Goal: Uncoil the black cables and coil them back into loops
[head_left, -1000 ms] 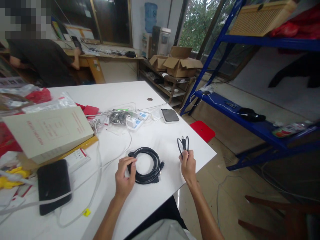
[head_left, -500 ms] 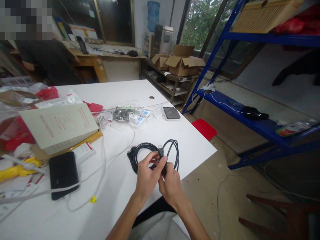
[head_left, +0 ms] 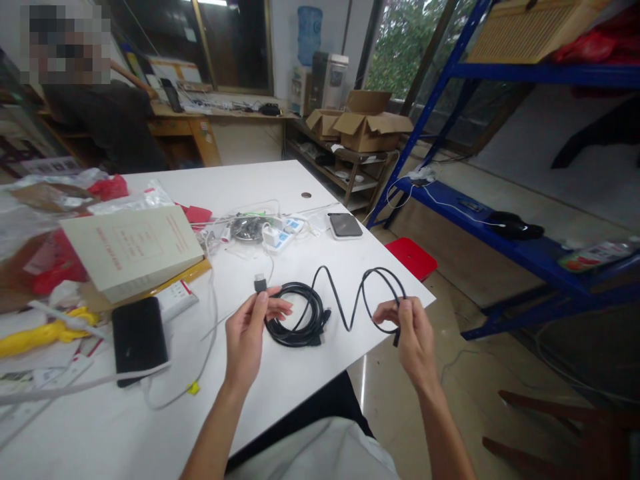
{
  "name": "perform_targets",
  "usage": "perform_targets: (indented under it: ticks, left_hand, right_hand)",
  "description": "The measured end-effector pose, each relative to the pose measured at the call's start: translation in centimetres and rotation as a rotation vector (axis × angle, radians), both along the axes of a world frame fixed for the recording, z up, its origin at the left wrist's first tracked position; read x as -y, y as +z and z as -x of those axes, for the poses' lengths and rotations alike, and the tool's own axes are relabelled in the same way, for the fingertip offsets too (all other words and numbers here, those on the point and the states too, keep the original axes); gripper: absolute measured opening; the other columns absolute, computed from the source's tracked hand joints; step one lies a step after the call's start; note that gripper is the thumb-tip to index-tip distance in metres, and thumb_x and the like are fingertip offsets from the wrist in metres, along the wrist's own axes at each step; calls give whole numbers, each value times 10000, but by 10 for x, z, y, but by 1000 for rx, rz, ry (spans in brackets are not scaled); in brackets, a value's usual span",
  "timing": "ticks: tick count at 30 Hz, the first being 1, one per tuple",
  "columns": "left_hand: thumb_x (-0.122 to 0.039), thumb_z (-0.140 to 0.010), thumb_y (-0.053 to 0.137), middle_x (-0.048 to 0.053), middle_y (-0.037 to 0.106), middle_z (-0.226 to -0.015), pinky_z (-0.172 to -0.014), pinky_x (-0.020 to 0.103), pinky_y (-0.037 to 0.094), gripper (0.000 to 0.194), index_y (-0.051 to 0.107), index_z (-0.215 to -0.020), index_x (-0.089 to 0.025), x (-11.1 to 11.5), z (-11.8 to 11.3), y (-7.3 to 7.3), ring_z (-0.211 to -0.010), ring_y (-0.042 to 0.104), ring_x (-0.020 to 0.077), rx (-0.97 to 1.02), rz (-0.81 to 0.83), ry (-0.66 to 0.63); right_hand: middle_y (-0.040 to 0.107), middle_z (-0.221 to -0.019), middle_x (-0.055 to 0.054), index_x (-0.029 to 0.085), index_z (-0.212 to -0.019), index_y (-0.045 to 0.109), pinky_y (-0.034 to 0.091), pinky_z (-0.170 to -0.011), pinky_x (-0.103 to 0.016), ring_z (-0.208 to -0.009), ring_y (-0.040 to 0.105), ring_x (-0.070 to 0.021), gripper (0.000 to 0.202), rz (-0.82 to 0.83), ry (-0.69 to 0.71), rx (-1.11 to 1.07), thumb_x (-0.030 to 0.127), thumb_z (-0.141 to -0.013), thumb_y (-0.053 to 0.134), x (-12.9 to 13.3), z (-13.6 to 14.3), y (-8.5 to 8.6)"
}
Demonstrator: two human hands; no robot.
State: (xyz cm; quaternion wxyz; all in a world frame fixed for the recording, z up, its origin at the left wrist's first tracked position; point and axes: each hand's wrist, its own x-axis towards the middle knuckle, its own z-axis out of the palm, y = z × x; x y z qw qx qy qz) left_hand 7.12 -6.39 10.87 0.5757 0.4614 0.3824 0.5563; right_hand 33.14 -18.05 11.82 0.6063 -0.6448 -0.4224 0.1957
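A black cable (head_left: 344, 313) stretches in a zigzag between my two hands above the table's near corner. My left hand (head_left: 246, 337) pinches one end of it, and the flat metal-tipped plug (head_left: 260, 283), which looks like an HDMI plug, points up past the fingertips. My right hand (head_left: 416, 337) is closed on the other stretch, where a small loop hangs; a dark end shows below the fingers. Beside my left fingers, a coiled black cable (head_left: 320, 303) lies on the white table (head_left: 200, 427), its plugs at the right side of the coil.
To the left are a black phone (head_left: 140, 337), a pale booklet or box (head_left: 135, 250) and plastic bags. Power strips (head_left: 277, 238) and a dark square device (head_left: 345, 225) sit farther back. A red stool (head_left: 413, 259) stands past the right edge. Another person (head_left: 100, 123) is at the back left.
My hands have moved apart, left hand to the left and right hand to the right, drawing the cable out between them. The coil now shows on the table.
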Motion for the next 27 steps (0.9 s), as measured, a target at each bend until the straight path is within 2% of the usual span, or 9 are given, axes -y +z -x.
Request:
perform_targets:
  ticks: [4, 8, 11, 14, 17, 19, 24, 27]
  left_hand:
    - [-515, -959, 735, 66, 758, -823, -693, 322, 581, 412, 758, -1113, -134, -11, 19, 11, -719, 687, 183, 189, 21, 90]
    - [-536, -903, 790, 19, 713, -790, -647, 288, 552, 447, 740, -1141, -160, -22, 37, 17, -708, 645, 163, 267, 22, 198]
    - [-558, -872, 818, -3, 683, -784, -662, 291, 542, 461, 733, -1110, -172, -30, 48, 16, -715, 620, 158, 302, 33, 273]
    - [-580, -853, 830, -20, 639, -767, -682, 289, 520, 459, 727, -1058, -183, -37, 56, 16, -708, 565, 147, 328, 47, 329]
    - [-598, -822, 844, -29, 588, -746, -722, 301, 505, 469, 721, -1016, -189, -41, 60, 19, -711, 517, 144, 330, 68, 376]
    - [-620, -793, 856, -32, 554, -730, -743, 312, 493, 500, 714, -993, -184, -41, 62, 23, -723, 499, 148, 320, 73, 396]
    - [-665, -733, 874, -37, 498, -696, -734, 320, 458, 549, 690, -962, -201, -38, 64, 29, -717, 468, 160, 270, 58, 405]
    - [-691, -730, 868, -35, 480, -672, -730, 326, 460, 542, 687, -932, -222, -36, 64, 31, -711, 467, 172, 243, 51, 400]
  right_hand:
    - [741, -892, -76, 198, -946, 660, 618, -695, -326, -740, 713, -182, 455, -80, -135, -96, 636, -1036, 579, 20, -45, 9]
    - [705, -853, -57, 165, -998, 715, 570, -595, -270, -673, 678, -151, 483, -141, -299, -111, 647, -966, 690, 44, -83, 15]
    - [577, -701, 25, 165, -971, 703, 451, -475, -203, -535, 543, -89, 478, -178, -336, -150, 640, -933, 739, 61, -100, 21]
    - [430, -621, 94, 196, -973, 660, 330, -405, -160, -462, 394, -54, 409, -233, -333, -186, 562, -888, 823, 73, -107, 25]
    - [528, -674, 67, 202, -1032, 664, 349, -393, -165, -479, 430, -63, 436, -213, -378, -107, 488, -811, 908, 83, -107, 26]
    - [599, -726, 31, 184, -1043, 687, 383, -397, -182, -493, 466, -72, 444, -183, -406, -44, 491, -810, 906, 88, -105, 25]
    - [742, -853, -59, 164, -1085, 731, 490, -467, -236, -546, 598, -122, 409, -112, -462, 174, 540, -932, 776, 98, -104, 22]
    - [774, -843, -58, 173, -1049, 755, 512, -522, -232, -531, 618, -114, 396, -1, -547, 394, 558, -1007, 671, 102, -108, 17]
